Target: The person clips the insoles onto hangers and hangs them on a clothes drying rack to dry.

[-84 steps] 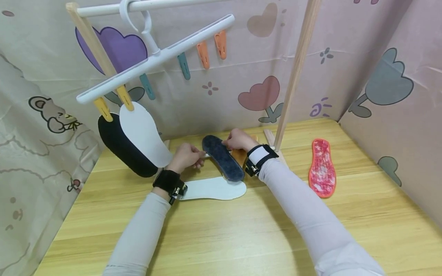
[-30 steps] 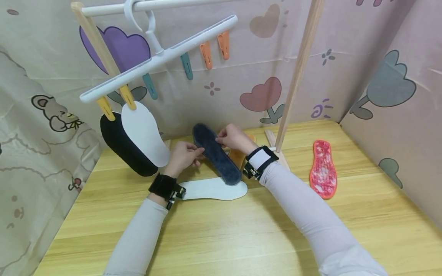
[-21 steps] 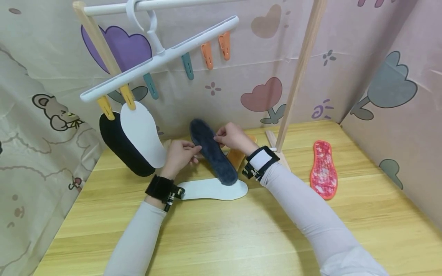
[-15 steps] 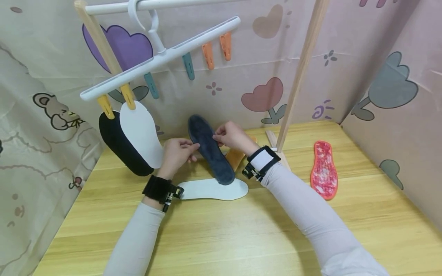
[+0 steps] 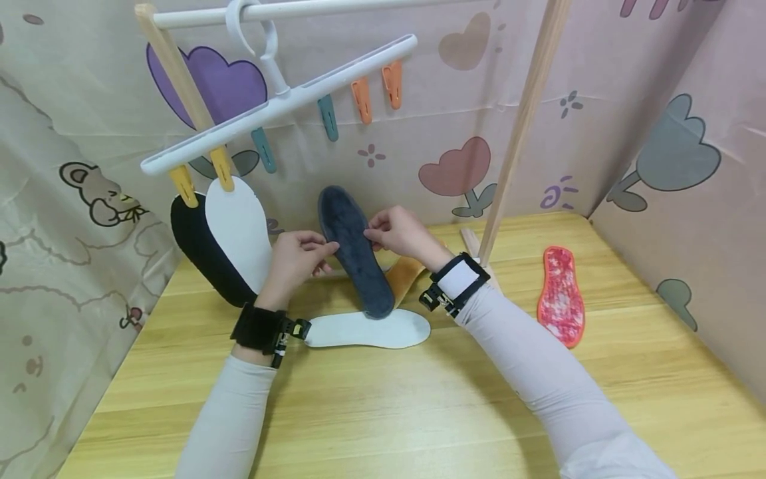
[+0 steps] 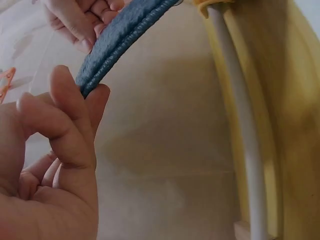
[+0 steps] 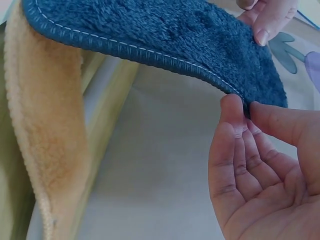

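Observation:
A fuzzy dark blue insole (image 5: 356,249) is held up between both hands, its far end raised and its near end just over a white insole (image 5: 368,330) on the table. My left hand (image 5: 297,256) pinches its left edge between thumb and finger. On the opposite edge, my right hand (image 5: 402,233) pinches it the same way; the right wrist view shows this thumb (image 7: 280,120) against the stitched rim. Partly behind the blue insole lies a fuzzy orange-tan insole (image 5: 407,274). A black insole (image 5: 206,249) and another white insole (image 5: 239,229) hang from yellow clips at the left.
Overhead, a white hanger (image 5: 281,103) hangs tilted from a rack bar (image 5: 335,8), with teal and orange clips (image 5: 362,100) along it. A wooden post (image 5: 526,126) stands at the right. A red-and-white insole (image 5: 561,296) lies on the table (image 5: 383,412) beyond it.
Both hands have raised the dark blue insole's far end and shifted it left, turning it more upright. More of the orange-tan insole now shows.

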`<state>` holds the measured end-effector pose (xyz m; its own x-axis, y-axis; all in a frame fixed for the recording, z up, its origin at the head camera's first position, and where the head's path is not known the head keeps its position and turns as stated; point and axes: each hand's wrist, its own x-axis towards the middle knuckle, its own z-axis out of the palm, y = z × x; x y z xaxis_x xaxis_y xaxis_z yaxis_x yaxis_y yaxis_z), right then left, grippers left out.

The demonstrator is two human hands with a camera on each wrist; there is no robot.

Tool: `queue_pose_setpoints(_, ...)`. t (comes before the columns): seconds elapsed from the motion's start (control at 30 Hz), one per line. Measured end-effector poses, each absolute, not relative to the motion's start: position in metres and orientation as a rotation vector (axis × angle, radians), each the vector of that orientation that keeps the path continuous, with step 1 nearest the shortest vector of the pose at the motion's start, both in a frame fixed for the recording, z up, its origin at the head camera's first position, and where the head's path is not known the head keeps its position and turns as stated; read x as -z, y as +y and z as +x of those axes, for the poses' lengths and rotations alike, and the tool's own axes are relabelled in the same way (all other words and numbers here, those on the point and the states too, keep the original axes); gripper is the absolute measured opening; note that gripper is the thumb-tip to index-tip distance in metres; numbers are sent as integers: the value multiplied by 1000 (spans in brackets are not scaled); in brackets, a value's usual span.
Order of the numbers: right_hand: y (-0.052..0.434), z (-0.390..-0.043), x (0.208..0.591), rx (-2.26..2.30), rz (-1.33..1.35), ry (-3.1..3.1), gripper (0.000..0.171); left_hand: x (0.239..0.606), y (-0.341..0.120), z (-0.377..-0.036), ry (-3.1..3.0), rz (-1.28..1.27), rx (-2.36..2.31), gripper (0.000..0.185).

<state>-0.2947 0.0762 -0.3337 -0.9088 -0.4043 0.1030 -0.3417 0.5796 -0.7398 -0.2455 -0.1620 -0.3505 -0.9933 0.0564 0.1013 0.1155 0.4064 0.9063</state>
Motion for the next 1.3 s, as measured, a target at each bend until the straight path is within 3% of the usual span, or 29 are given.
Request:
queue_pose_setpoints(0.63,75,-283,319,1348,-739,2704,18,324,-172,-232,-2627,-250,1627,25)
queue_pose_setpoints(0.97,75,-277,313,1352,-737,2700,18,311,-174,-223,-2642,-294,1593,32)
queue_pose_setpoints(1.3,72,-268,306,1355,-781,2710,16,305,-180,-220,-2624,-298,1557,29)
